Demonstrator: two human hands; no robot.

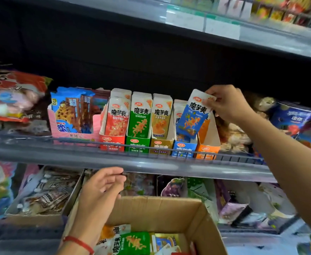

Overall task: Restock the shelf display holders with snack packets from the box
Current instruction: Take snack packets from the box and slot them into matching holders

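While the right hand pinches the blue packet by its top corner, the packet hangs long axis near upright, tilted, right above the blue holder; I'd guess it drops straight in. Left hand relaxed, holding nothing, over the box rim.
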